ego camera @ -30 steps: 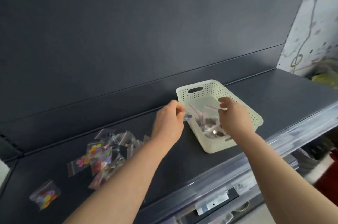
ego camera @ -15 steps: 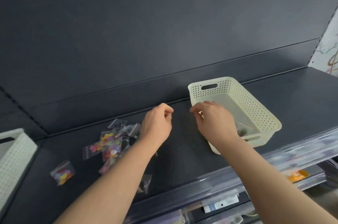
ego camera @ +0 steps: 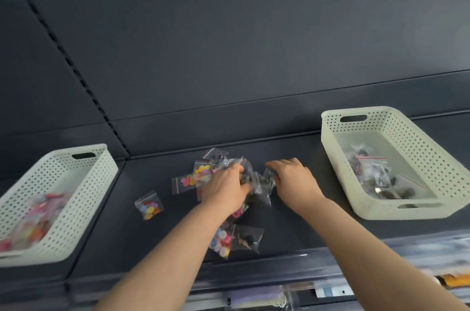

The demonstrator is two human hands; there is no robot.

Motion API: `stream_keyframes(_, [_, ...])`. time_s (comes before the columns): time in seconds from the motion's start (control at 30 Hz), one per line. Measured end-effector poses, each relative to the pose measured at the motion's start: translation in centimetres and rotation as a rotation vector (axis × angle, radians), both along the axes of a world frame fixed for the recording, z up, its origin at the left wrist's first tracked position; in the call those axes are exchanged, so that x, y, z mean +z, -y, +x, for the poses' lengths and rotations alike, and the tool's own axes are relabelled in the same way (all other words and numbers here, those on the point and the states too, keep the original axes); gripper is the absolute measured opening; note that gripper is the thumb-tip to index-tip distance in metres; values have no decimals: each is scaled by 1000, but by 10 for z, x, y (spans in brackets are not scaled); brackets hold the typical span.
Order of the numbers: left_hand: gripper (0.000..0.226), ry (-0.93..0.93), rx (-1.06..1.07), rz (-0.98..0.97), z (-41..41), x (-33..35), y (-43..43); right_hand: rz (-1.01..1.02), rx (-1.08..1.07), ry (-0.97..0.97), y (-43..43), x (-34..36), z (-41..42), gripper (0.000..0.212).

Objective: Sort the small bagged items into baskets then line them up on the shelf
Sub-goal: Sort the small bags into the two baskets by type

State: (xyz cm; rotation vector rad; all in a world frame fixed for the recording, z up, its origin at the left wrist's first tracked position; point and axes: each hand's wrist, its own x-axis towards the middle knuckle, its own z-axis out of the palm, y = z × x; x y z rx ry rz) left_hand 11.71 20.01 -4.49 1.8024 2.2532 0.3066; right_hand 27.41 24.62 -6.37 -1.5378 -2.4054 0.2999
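Cream-white perforated plastic baskets stand at both ends of the dark grey metal shelf: the left basket is packed with bags of bright buttons, the right basket holds bags of dark pieces. Between them lies the heap of small clear zip bags, and both hands are in it! The left hand is on top, fingers curled down round bags in the heap. The right hand is at the heap's right edge, fingers stretched leftward, touching a clear bag; pinching or not, I cannot tell. One loose bag of coloured buttons lies just left of the heap.
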Motion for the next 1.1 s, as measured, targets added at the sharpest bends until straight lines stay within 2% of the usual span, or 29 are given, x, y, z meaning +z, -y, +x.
stream_keyframes(0.1, [58,5,-3,-39,6,-7,-1,-47,26,47,3,-1,-6,55])
stream_keyframes(0.17, [42,58,8,14,3,-5,2,-76,28,69,5,-2,-7,57])
stream_keyframes(0.23, [13,73,29,114,-6,3,3,-82,6,91,6,-3,-7,51])
stream_keyframes(0.27, [8,64,41,162,-11,9,3,-83,-14,104,7,-3,-8,47])
stream_keyframes(0.4, [14,80,84,266,-27,25,0,-68,-113,95,14,1,-11,25])
stream_keyframes(0.57, [12,233,39,317,-12,29,-6,207,-270,-112,14,40,4,21])
stream_keyframes(0.63, [10,298,-19,338,5,32,-11,249,-357,-169,10,55,25,20])
stream_keyframes(0.77, [12,379,-143,321,50,40,-21,223,-486,-204,1,60,82,22])
stream_keyframes(0.9, [10,444,-240,285,99,47,-33,149,-657,-132,-6,50,136,25])
stream_keyframes(1.1, [12,496,-290,291,158,49,-61,57,-655,-228,-11,43,168,37])
